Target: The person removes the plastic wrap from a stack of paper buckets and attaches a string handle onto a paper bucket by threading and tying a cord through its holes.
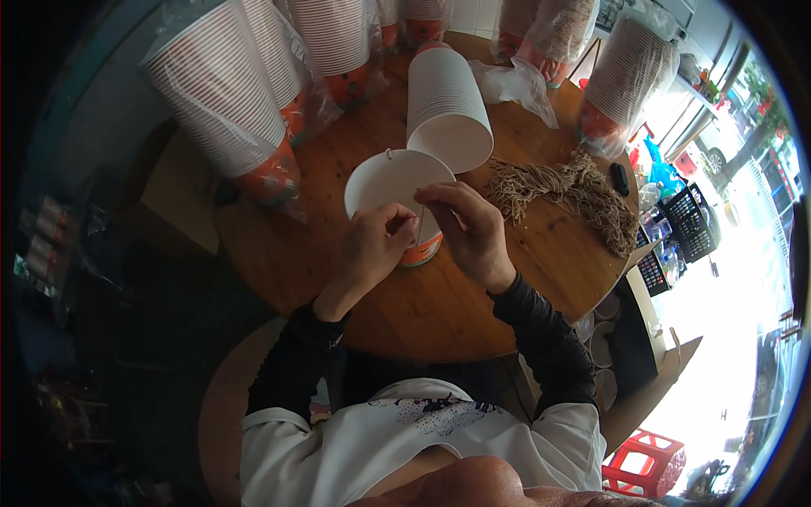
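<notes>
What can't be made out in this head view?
- Cup near rim: hidden by both hands.
- String between left hand and right hand: too thin to trace.
- Bagged cup stacks: tops cut off by the upper edge.
- Street outside: overexposed.

2 hands [376, 249] [469, 228] on paper cup [393, 182], thin string [417, 230] pinched, wooden table [439, 304]

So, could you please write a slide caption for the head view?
Both hands, left hand and right hand, thread string through a paper cup on a round wooden table.
</notes>
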The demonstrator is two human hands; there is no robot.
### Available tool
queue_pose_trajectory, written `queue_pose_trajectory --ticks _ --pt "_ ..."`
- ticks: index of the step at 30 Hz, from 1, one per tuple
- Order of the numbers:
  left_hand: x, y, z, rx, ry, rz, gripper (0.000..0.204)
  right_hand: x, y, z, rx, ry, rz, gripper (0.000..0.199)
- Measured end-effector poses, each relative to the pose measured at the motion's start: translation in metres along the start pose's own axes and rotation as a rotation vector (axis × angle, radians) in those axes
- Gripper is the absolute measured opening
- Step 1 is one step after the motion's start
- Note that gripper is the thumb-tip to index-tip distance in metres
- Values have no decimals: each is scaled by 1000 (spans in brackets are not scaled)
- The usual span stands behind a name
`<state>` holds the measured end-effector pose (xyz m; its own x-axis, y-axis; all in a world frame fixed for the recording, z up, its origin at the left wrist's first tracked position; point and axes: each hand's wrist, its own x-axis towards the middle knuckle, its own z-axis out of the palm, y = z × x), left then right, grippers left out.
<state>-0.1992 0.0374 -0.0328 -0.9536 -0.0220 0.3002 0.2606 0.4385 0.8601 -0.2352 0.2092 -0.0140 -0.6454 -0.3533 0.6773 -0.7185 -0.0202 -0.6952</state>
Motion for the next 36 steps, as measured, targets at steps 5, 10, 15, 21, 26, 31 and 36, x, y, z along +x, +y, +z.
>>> queue_pose_trajectory --ticks 5,10,15,21,26,31,36 --pt "2 4 -5 -112 -138 49 14 18 1 -9 -133 -240 -22 28" --pt "2 3 -8 -86 -209 -1 15 5 6 -29 -98 -110 214 21" --pt "3 11 -10 -97 -228 -51 15 -14 7 -31 -145 -152 174 23" --pt "4 8 -8 -87 -220 -25 14 -11 20 -23 -144 -70 143 14" --pt "3 14 -12 8 -240 53 14 -5 10 -23 29 18 304 12" --pt "4 16 -13 28 -214 44 15 -7 20 -31 45 83 310 12" --pt "4 1 -11 -251 -194 -25 13 -9 5 -33 -396 3 66 10"
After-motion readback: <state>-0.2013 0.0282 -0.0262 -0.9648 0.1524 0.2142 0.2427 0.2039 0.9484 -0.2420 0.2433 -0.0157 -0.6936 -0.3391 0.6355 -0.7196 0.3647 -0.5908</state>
